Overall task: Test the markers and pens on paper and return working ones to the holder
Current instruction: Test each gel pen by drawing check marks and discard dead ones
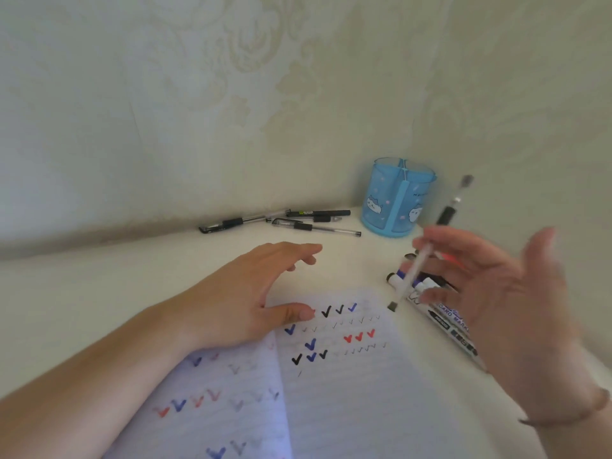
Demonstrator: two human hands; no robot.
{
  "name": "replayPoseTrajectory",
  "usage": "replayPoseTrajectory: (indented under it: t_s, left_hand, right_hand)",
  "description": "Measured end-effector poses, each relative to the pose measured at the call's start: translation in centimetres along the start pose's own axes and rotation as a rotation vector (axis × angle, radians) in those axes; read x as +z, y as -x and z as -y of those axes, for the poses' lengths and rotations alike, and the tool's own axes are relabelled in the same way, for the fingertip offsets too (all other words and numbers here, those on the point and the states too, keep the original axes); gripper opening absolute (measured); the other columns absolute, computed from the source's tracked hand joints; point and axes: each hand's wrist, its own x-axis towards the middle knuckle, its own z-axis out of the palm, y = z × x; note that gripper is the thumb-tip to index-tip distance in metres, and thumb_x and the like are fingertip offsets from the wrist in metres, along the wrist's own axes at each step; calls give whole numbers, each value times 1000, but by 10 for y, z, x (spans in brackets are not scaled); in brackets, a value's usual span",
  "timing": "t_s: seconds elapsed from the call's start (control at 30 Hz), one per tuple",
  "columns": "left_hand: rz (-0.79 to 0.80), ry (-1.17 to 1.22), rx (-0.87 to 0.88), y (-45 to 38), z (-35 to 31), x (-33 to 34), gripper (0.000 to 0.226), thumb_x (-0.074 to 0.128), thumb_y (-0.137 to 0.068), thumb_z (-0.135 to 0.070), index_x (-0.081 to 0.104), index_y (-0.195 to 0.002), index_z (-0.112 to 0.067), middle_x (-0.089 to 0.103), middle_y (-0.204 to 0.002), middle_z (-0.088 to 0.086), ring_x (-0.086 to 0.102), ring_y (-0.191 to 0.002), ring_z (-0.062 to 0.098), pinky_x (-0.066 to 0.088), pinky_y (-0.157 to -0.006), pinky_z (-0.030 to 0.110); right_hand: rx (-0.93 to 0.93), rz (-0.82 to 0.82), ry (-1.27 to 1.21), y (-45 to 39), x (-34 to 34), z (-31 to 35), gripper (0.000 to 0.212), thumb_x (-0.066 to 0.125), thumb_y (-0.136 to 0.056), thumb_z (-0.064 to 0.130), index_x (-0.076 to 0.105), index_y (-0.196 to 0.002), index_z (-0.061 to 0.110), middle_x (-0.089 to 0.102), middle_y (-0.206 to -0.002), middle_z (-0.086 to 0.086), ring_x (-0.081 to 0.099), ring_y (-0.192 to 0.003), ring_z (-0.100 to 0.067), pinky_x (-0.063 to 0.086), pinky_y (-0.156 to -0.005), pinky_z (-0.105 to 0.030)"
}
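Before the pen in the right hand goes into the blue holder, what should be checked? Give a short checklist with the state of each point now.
1. Pen in right hand: cannot tell, motion blur hides the grip.
2. Holder upright: ok.
3. Holder has free room: ok, nothing sticks out.
4. Way to holder free: ok.
5. Left hand keeps the paper still: ok, thumb on it.
6. This pen's test mark on paper: cannot tell.
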Motion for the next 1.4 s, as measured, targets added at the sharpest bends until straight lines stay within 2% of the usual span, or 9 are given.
replayPoseTrajectory:
  t_s: [0.07,0.13,0.23,0.57,0.8,1.0,1.13,1.27,1.4]
  left_hand:
    - [-4,-21,-6,-1,3,-1,66,54,-82,-67,37,-140,-43,43,-130,-34,39,-120,-10,30,-96,7]
    - [2,-25,-6,-2,6,-1,61,53,-81,-68,44,-136,-42,46,-127,-33,39,-119,-11,29,-98,7]
    - [-8,-5,-2,-2,10,1,56,55,-81,-66,50,-131,-41,47,-123,-32,40,-117,-11,28,-99,6]
    - [-6,-1,21,-2,15,2,56,55,-78,-68,57,-126,-38,50,-121,-33,40,-119,-9,29,-102,10]
    - [-105,-45,37,-3,12,0,21,68,-85,-46,67,-102,-34,52,-89,-17,46,-94,-1,35,-82,11]
    - [-178,-76,17,-1,11,0,17,65,-87,-45,65,-97,-31,52,-83,-14,44,-88,3,35,-74,14]
    - [-256,-175,133,-2,8,1,18,62,-87,-42,66,-101,-31,54,-89,-15,46,-85,7,43,-79,30]
    - [-501,-202,96,-5,12,-2,32,63,-86,-38,64,-115,-22,57,-119,-6,48,-111,16,40,-98,33]
    - [-617,-141,13,-5,7,-5,40,54,-92,-45,61,-122,-19,56,-126,-7,46,-120,14,37,-104,28]
  right_hand:
    - [-19,-285,324,-7,-12,-9,21,67,-87,37,67,-80,18,70,-72,-2,60,-61,-25,47,-55,-26]
    - [-40,-449,735,-13,-27,-22,11,65,-89,24,56,-86,20,66,-66,3,56,-55,-22,44,-52,-26]
    - [15,-456,995,-15,-42,-34,23,65,-87,19,48,-97,31,63,-80,7,60,-71,-28,50,-66,-36]
    - [-21,-487,1289,-13,-33,-30,10,66,-84,29,67,-93,25,61,-98,3,48,-102,-27,36,-69,-30]
    - [-86,29,1468,-73,21,-16,24,53,-93,33,62,-116,30,61,-109,10,55,-98,-14,49,-81,-31]
    - [-103,149,1874,-124,51,-61,27,43,-99,32,60,-116,20,54,-112,-3,61,-97,-25,48,-69,-35]
    - [-176,42,1860,-130,57,-71,20,45,-98,25,61,-108,18,49,-109,-4,60,-88,-24,40,-60,-31]
    - [-346,-22,1647,-109,57,-49,18,47,-97,34,61,-105,26,60,-105,3,56,-94,-22,39,-62,-29]
    - [-475,-125,1319,-59,52,-13,5,59,-90,36,63,-89,33,63,-71,11,52,-63,-13,35,-52,-26]
